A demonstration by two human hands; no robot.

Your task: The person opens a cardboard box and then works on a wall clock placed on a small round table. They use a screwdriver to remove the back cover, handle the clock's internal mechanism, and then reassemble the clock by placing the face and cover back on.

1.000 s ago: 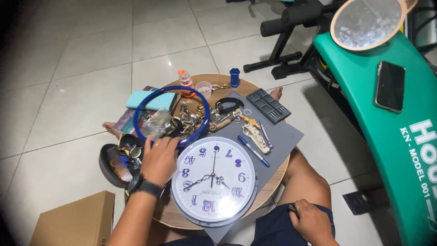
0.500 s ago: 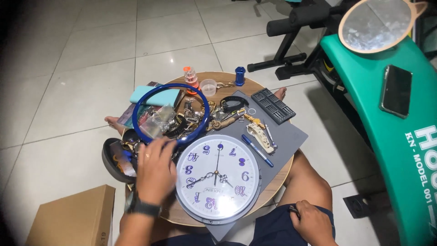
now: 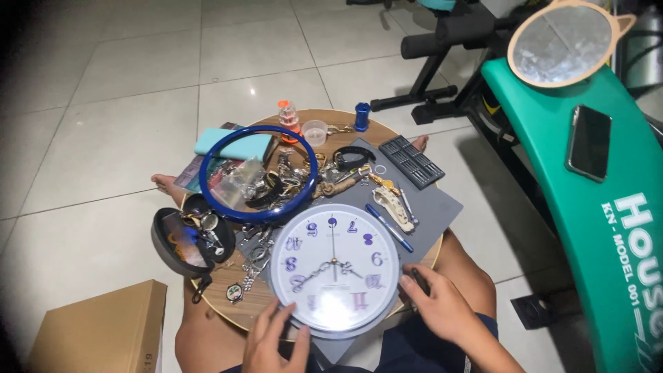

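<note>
**A:** Near the front edge of the round wooden worktop, where is the wall clock sitting?

**B:** Flat, face up, partly on the grey mat. The blue ring lies just beyond the clock, touching or nearly touching its rim, and the blue pen lies just to the clock's right.

**A:** And the hands?

**B:** The left hand is at the clock's near-left rim, fingers loosely spread, tips on the rim. The right hand rests at the clock's right rim, fingers lying close together and flat against the mat. Neither visibly pinches anything.

**A:** How would you handle it well?

**B:** I'd judge the clock is best steadied by its rim from both sides, keeping fingertips off the clear front. Any lift or turn should be level, since part of it overhangs the worktop's front edge.

**A:** Risks?

**B:** Left of the clock lie loose watches and small metal parts, and an open black case. Sliding the clock that way could likely sweep them off.
</note>
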